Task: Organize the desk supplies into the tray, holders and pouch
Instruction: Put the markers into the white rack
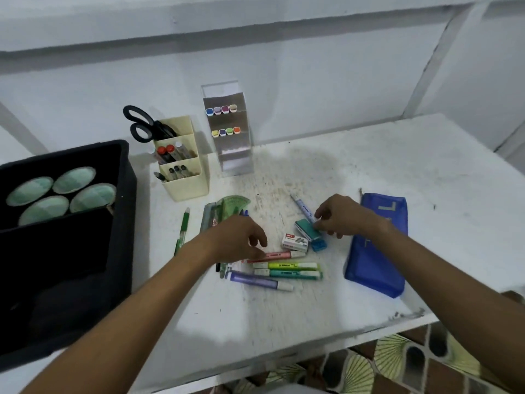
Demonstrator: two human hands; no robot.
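My right hand (339, 217) pinches a teal box (306, 229) beside a small blue sharpener (318, 245) and a grey-blue pen (301, 207). My left hand (241, 240) hovers with curled fingers over a pink highlighter (279, 255), holding nothing that I can see. Below lie a yellow (292, 265), a green (295, 273) and a purple highlighter (255, 280). A white staples box (294, 242) sits between my hands. The blue pouch (377, 251) lies at the right. A green protractor and rulers (224, 209) and a green pen (183, 228) lie to the left.
A cream holder (187, 183) with scissors (145, 126), markers and pens stands at the back. Beside it is a clear tiered holder (230, 132) with coloured markers. A black tray (65, 245) with four green cups fills the left. The table's front edge (284, 362) is near.
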